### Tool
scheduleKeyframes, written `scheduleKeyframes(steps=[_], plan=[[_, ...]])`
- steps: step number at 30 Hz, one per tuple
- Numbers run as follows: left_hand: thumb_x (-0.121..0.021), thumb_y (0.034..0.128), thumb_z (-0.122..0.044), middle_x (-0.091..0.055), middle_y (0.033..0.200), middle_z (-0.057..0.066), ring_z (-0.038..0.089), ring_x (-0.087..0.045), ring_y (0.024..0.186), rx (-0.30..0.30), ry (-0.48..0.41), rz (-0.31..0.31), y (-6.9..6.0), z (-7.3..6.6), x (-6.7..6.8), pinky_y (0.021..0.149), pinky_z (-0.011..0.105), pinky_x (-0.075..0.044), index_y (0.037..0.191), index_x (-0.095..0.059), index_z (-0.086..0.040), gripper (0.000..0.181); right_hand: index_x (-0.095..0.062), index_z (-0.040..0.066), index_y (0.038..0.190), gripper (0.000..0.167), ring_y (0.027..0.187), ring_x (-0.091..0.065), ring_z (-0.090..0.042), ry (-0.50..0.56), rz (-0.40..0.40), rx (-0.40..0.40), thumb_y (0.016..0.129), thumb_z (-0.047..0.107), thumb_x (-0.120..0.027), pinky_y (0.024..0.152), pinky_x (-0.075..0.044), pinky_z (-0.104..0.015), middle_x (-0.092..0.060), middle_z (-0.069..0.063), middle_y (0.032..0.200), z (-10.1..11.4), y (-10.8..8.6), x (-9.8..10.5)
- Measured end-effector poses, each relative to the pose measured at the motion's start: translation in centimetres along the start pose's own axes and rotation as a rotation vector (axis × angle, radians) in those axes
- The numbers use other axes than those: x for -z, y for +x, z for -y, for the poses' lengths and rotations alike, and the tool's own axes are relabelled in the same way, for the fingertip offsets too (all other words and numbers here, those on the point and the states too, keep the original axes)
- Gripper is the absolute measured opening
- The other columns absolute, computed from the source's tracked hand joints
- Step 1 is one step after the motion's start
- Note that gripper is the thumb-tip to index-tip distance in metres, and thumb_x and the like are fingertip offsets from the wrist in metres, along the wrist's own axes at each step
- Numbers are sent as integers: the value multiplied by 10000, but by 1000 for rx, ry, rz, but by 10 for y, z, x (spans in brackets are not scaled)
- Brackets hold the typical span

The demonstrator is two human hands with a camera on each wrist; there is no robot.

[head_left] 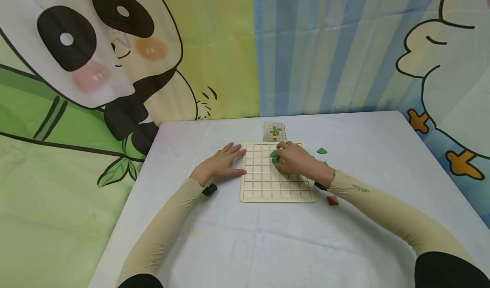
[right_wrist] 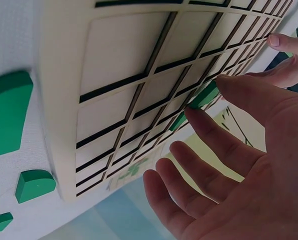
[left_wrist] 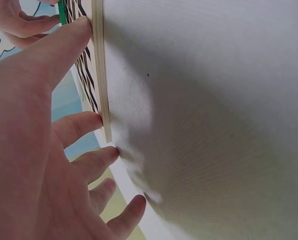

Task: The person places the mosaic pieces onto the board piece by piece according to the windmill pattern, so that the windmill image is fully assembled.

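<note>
The right hand (head_left: 296,158) is over the upper middle of a pale wooden grid board (head_left: 250,186). In the right wrist view, the thumb and index finger of the right hand (right_wrist: 264,180) pinch a green piece (right_wrist: 207,95) on the grid, and another green piece (right_wrist: 178,121) lies beside it. Spread and fairly straight, the fingers of the left hand (head_left: 220,162) touch the board's left edge. The left wrist view has the left hand's (left_wrist: 34,140) thumb and index fingertip against the board's side (left_wrist: 100,60).
A small pattern card (head_left: 274,137) lies beyond the board's far edge. Right of the board are loose green pieces (head_left: 322,151) and a red piece (head_left: 332,200). Small black objects (head_left: 209,189) are beside both wrists. Printed curtains hang behind the white table (head_left: 229,245).
</note>
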State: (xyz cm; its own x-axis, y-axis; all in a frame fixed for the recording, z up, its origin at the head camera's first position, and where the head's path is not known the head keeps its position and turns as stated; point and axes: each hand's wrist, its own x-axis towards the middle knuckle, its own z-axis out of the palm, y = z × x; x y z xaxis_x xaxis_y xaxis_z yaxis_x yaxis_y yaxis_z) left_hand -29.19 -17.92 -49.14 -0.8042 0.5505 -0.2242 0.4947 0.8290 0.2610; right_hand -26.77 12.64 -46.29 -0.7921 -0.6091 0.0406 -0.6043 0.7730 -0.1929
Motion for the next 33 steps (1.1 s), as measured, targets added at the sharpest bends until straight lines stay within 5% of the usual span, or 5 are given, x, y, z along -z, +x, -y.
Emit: scheduleKeyframes(steps=[11, 33], plan=[[-521, 898, -743, -123, 1706, 36, 283, -1, 1586, 7, 5, 2, 0, 0, -1, 1260, 538, -185, 1615, -230, -281, 901, -696, 116, 1007, 207, 1112, -582, -342, 9, -32, 7, 931, 306, -725, 832, -545, -463, -607, -160, 1282, -2, -1, -3], [-567, 906, -694, -182, 1692, 80, 328, -50, 1579, -14, -1, -24, -2, -4, 3, 1247, 557, -211, 1602, -285, -243, 877, -703, 110, 1062, 268, 1155, -590, -350, -36, -46, -41, 907, 321, -760, 897, -551, -487, -635, -138, 1230, -7, 0, -6]])
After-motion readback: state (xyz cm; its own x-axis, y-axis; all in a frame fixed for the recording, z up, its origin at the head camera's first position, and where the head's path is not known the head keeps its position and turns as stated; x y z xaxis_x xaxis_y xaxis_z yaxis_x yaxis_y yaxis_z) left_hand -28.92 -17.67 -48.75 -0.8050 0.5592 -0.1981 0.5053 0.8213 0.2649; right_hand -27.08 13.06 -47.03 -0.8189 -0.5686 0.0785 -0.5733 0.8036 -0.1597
